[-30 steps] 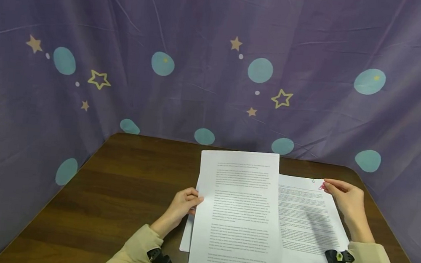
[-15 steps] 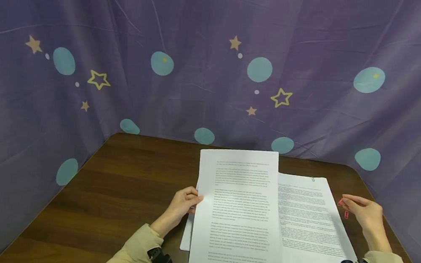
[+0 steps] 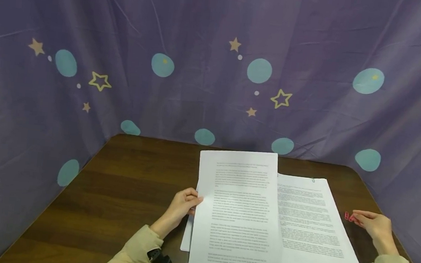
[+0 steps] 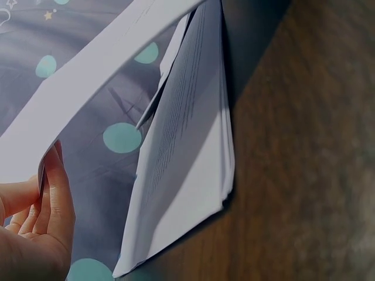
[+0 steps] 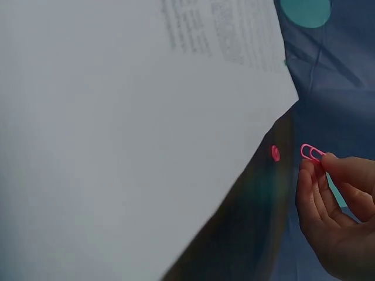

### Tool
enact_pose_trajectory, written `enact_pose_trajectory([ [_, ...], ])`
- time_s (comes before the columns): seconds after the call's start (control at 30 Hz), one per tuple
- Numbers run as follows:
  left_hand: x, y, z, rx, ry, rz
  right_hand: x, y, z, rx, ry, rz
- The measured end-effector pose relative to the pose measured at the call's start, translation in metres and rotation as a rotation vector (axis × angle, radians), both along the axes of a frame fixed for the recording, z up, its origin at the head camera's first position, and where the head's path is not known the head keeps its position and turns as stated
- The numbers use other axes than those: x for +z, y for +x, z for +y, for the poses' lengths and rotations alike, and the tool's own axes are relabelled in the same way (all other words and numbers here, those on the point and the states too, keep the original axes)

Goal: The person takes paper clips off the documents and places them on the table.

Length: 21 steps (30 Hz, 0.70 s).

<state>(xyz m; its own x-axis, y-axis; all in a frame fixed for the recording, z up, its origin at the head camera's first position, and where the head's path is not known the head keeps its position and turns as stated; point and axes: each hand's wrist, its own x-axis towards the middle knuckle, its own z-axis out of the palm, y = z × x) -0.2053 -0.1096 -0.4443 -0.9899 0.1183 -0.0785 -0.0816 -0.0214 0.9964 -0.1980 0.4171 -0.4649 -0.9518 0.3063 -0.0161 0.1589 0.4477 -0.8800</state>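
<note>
In the head view my left hand (image 3: 179, 208) pinches the left edge of a printed sheet or thin stack (image 3: 240, 219), raised above other papers. The left wrist view shows thumb and fingers (image 4: 41, 216) on either side of the paper's edge. My right hand (image 3: 375, 227) is just right of the lower papers (image 3: 320, 260). Between its thumb and fingers it pinches a pink paper clip (image 5: 310, 152), clearest in the right wrist view. A second pink clip (image 5: 275, 153) lies on the table beside the papers. A small clip (image 3: 313, 180) sits on their top edge.
The dark wooden table (image 3: 112, 206) extends left of the papers. Behind it hangs a purple curtain (image 3: 202, 63) with stars and teal dots. A sheet corner (image 3: 187, 235) shows left of the raised paper.
My right hand has moved right and toward the near side with the pink clip, from over the lower papers' top corner to beside their right edge. My left hand has stayed in place.
</note>
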Motion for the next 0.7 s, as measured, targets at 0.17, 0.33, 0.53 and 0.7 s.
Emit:
enact_pose_trajectory([
  [0.17,0.000,0.002,-0.002,0.003,0.000,0.009,0.003,0.004,-0.003,0.021,0.090,-0.056],
  [0.33,-0.002,0.002,-0.002,0.003,0.005,0.000,0.000,0.000,0.001,0.021,0.106,-0.074],
  [0.53,0.002,0.001,-0.001,-0.011,0.005,-0.021,-0.003,-0.005,0.004,-0.012,0.067,-0.084],
  [0.7,0.016,0.008,0.002,-0.021,-0.010,-0.005,-0.003,-0.003,0.003,0.012,0.084,-0.066],
])
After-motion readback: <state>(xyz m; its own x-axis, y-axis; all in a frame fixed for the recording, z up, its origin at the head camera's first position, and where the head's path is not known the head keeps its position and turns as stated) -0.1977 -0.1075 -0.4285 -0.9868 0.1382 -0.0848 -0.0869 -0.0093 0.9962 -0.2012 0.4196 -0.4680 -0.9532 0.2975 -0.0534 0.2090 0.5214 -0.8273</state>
